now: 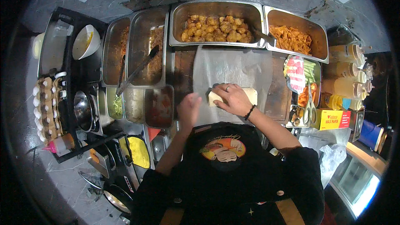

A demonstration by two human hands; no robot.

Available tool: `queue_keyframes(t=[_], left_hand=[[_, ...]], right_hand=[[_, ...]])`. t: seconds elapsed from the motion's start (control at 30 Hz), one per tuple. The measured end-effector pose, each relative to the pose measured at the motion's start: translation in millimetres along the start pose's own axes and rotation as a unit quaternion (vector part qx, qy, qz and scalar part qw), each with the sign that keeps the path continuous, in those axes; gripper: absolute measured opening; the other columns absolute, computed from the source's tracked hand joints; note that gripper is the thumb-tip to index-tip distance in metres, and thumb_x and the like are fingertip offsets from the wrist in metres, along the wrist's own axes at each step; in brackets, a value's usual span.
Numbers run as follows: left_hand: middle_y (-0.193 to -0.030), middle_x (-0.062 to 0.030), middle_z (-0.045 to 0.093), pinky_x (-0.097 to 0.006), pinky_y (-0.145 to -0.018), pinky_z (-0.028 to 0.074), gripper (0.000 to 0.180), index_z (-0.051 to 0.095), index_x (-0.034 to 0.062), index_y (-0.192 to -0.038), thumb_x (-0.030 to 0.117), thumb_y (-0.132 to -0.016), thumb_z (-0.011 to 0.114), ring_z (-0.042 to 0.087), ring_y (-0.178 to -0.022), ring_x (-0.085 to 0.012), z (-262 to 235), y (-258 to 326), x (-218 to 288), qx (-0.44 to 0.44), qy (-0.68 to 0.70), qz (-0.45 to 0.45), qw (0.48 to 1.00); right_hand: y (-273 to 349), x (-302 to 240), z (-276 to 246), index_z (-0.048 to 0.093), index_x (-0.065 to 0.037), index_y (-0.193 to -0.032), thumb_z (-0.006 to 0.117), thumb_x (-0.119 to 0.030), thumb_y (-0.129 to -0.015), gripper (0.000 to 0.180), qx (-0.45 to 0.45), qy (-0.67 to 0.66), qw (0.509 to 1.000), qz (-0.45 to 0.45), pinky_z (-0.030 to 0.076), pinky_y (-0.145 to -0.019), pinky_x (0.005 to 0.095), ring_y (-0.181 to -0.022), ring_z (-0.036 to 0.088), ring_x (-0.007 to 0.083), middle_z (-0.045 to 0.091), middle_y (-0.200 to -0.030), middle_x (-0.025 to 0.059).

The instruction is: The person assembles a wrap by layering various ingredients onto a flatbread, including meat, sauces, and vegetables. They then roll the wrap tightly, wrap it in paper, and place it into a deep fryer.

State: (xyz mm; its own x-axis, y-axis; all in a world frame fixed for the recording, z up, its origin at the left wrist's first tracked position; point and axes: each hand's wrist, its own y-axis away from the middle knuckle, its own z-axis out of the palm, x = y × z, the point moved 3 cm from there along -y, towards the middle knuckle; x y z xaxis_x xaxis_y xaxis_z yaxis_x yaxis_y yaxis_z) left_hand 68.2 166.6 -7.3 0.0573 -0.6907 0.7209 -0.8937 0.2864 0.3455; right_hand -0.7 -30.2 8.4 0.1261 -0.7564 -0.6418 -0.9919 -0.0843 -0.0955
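A translucent white paper sheet (233, 64) lies on the brown work surface in front of me. On its near part rests a pale, cream-coloured oblong slab (251, 96); I cannot make out what food it is. My right hand (234, 100), with a ring and a dark bead bracelet, grips the slab from above, fingers curled over its left half. To the left, at the paper's edge, my left hand (189, 109) is raised and smeared by motion, apart from the slab. Nothing can be made out in it.
Behind the paper stand steel pans of browned chunks (218, 29) and orange-red strips (291, 38). Tongs (139, 68) lie across a left pan. Scissors (309, 108) rest by cut vegetables at right, near squeeze bottles (348, 54) and a yellow-red box (333, 119). Eggs (46, 106) sit far left.
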Motion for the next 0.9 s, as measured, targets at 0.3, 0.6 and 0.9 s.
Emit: queue_keyframes(t=[0.3,0.6,0.9], left_hand=[[-0.076,-0.0112,0.064,-0.032,-0.061,0.049,0.029,0.065,0.0035,-0.117,0.009,-0.089,0.064,0.058,-0.060,-0.0157,26,27,42,0.026,0.013,0.188,0.982],[-0.079,-0.0148,0.061,-0.037,-0.062,0.050,0.047,0.054,0.0041,-0.131,0.011,-0.086,0.065,0.062,-0.068,-0.0279,57,27,40,-0.048,-0.002,0.184,0.982],[-0.095,-0.0117,0.063,-0.038,-0.075,0.050,0.043,0.057,0.0031,-0.128,0.006,-0.085,0.062,0.061,-0.085,-0.0260,37,41,49,-0.075,-0.113,0.438,0.888]], right_hand=[[-5,6,12,0.068,-0.011,-0.103,0.057,-0.035,-0.087,0.031,-0.017,-0.001,0.993,0.116,0.047,-0.085,0.0419,-0.101,0.061,0.0283,0.065,-0.110,0.0082],[3,39,3,0.066,-0.003,-0.092,0.069,-0.018,-0.080,0.019,0.079,-0.363,0.920,0.121,0.047,-0.091,0.0341,-0.104,0.061,0.0281,0.065,-0.108,0.0113],[-6,35,18,0.067,0.001,-0.086,0.067,-0.031,-0.086,0.032,0.064,-0.287,0.916,0.275,0.048,-0.083,0.0342,-0.092,0.064,0.0286,0.065,-0.097,0.0152]])
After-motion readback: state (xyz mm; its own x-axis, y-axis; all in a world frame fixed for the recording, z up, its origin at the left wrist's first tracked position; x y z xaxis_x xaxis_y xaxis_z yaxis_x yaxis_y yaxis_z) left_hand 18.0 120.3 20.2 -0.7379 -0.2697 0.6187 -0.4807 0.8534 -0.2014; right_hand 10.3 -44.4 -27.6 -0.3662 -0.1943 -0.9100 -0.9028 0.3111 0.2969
